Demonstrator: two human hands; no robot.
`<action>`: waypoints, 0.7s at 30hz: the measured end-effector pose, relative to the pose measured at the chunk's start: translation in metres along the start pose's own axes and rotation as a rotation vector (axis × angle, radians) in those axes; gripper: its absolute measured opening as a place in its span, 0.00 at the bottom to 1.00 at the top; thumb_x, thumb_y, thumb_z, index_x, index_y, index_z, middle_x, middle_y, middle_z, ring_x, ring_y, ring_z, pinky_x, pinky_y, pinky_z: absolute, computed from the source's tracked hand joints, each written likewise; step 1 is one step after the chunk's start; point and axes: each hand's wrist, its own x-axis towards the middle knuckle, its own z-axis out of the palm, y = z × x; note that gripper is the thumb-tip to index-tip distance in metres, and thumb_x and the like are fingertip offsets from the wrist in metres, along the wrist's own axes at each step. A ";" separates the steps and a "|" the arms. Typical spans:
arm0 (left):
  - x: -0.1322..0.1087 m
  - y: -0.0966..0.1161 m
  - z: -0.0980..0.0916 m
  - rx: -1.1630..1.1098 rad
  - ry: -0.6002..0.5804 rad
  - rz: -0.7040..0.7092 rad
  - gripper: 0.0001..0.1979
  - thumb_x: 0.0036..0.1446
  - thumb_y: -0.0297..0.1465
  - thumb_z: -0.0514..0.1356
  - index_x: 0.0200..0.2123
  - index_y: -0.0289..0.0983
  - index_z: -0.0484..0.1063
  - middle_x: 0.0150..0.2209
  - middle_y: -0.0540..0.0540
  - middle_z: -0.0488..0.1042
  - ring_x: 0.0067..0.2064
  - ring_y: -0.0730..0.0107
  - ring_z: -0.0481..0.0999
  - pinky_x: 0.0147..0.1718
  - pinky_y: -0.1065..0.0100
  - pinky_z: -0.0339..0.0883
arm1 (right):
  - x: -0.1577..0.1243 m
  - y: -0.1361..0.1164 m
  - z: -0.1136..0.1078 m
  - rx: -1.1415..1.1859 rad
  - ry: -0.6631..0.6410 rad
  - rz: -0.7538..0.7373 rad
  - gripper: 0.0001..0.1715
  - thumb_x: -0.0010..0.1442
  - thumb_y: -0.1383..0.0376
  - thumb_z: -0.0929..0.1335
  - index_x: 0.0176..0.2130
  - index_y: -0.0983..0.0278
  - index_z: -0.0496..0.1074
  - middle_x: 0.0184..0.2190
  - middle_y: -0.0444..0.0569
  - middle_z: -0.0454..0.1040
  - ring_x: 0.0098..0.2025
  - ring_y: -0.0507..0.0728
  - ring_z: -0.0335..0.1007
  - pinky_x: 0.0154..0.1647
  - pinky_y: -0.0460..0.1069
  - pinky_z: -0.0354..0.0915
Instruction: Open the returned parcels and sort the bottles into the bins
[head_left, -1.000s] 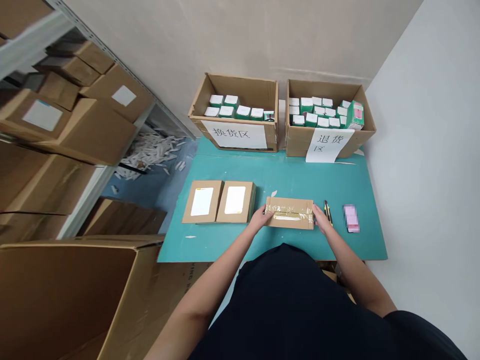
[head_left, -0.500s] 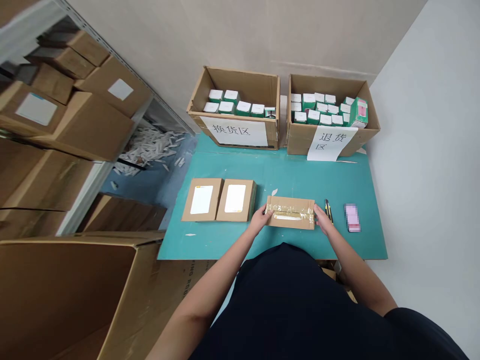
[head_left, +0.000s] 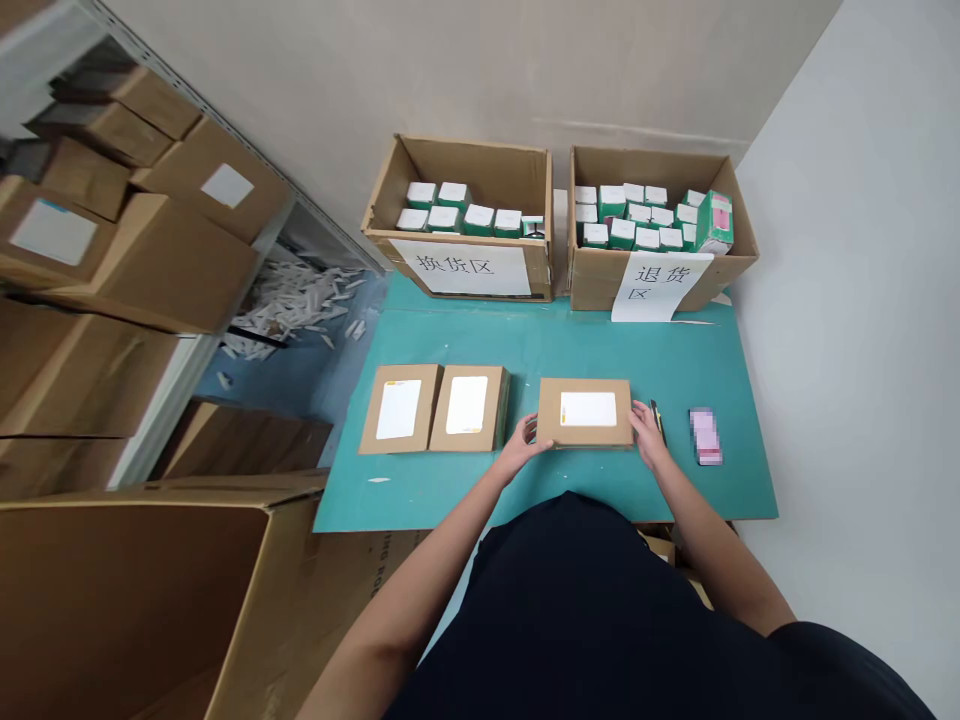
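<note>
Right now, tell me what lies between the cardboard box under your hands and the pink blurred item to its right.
In the head view, the right hand and a yellow-and-black utility knife lie between the cardboard box and the pink blurred item.

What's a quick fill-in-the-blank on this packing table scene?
The left hand and right hand hold a cardboard box with its white label facing ____.
A yellow-and-black utility knife lies beside the ____ hand.
Further left on the teal table lie ____ more labelled cardboard boxes.

Missing words: up; right; two.
</note>
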 end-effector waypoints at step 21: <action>-0.009 -0.023 0.010 0.062 0.075 0.116 0.47 0.53 0.32 0.67 0.72 0.41 0.48 0.67 0.36 0.64 0.65 0.53 0.68 0.58 0.55 0.69 | -0.027 0.032 -0.013 -0.077 -0.174 -0.102 0.51 0.49 0.49 0.74 0.64 0.60 0.55 0.65 0.61 0.64 0.65 0.66 0.64 0.63 0.63 0.65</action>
